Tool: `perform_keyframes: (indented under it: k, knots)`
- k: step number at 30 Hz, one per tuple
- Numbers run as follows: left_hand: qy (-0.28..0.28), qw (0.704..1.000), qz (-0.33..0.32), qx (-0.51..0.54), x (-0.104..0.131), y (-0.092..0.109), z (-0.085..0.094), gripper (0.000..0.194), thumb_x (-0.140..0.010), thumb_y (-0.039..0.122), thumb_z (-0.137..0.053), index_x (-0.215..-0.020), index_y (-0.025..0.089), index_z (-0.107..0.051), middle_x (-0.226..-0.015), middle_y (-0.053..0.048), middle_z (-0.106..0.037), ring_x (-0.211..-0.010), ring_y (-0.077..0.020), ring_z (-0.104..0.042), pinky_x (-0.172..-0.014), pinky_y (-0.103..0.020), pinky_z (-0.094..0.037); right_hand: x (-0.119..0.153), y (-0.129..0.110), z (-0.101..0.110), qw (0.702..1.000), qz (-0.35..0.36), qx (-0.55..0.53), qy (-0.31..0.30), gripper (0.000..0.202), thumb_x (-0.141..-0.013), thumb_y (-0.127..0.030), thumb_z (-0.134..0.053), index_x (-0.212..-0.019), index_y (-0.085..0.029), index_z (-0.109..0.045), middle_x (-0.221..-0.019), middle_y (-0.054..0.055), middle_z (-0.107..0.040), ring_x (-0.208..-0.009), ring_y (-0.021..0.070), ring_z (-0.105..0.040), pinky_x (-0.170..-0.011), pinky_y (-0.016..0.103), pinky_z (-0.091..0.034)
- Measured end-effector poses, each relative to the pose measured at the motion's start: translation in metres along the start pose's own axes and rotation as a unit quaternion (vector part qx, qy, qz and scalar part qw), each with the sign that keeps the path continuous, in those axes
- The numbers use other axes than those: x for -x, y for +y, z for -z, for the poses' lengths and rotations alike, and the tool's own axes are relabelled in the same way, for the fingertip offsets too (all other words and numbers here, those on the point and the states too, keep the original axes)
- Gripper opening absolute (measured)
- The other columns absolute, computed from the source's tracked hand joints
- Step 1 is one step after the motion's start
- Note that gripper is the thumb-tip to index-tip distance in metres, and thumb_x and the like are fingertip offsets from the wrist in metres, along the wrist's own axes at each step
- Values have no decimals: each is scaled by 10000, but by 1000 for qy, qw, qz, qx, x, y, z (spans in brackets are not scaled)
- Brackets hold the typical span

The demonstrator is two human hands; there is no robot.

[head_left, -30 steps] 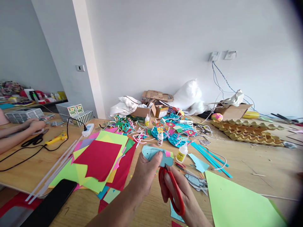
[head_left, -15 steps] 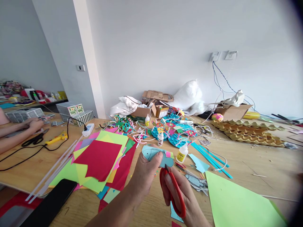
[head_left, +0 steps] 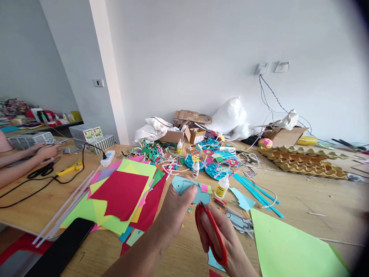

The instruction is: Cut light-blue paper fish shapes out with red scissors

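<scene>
Pinched between the thumb and fingers of my left hand is a light blue paper fish with drawn lines and an eye. My right hand grips red-handled scissors, their blade tips at the lower edge of the paper by its tail end. Just beyond stand a yellow-labelled glue bottle and a smaller white bottle. To the right of my right hand lies another drawn fish among paper scraps. A blue paper piece lies partly under my right hand.
Stacked coloured paper and a black phone lie left; green paper lies right. Behind are decorated blue discs, blue strips and egg trays. Another person's hands work at far left.
The paper fish has shifted slightly left, and the scissor tips now sit a little lower at its edge. At far left, the other person's hands have lifted a small grey piece.
</scene>
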State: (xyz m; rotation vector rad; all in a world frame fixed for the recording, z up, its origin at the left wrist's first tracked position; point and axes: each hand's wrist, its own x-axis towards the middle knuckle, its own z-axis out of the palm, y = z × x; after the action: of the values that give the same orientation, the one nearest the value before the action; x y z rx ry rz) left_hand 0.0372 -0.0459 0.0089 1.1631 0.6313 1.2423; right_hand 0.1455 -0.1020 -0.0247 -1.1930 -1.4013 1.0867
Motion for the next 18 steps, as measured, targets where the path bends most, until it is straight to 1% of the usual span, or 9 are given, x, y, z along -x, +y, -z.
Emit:
perform_keyframes:
  k: [3, 8, 13, 18]
  knots:
    - [-2, 1000, 8, -6, 0, 3, 1, 170, -723, 311, -552, -633, 191, -473, -552, 61, -368, -543, -97, -312, -547, -228, -297, -2, 1, 0, 1000, -3, 0, -2, 405, -891, -575, -404, -685, -227, -416, -449, -68, -431, -394, 105, -389, -418, 225, -282]
    - [-25, 999, 15, -21, -3, 3, 6, 170, -731, 306, -548, -640, 183, -476, -549, 66, -354, -538, -87, -295, -542, -224, -288, -5, 2, 1, 1000, -8, 11, -22, 465, -847, -659, -397, -655, -236, -397, -417, -76, -399, -356, 100, -375, -366, 213, -258]
    - [-45, 999, 5, -19, -6, 1, 11, 185, -735, 286, -536, -611, 185, -443, -558, 62, -367, -545, -83, -314, -544, -217, -305, -6, 8, 3, 999, -16, 26, -21, 515, -816, -724, -377, -661, -233, -403, -396, -81, -389, -337, 89, -347, -355, 205, -265]
    - [-55, 998, 3, -25, -8, 2, 16, 166, -727, 270, -545, -610, 180, -470, -554, 59, -397, -538, -80, -351, -544, -215, -329, -6, 10, 5, 999, -16, 33, -30, 544, -795, -756, -368, -654, -231, -400, -399, -87, -378, -328, 76, -316, -350, 199, -267]
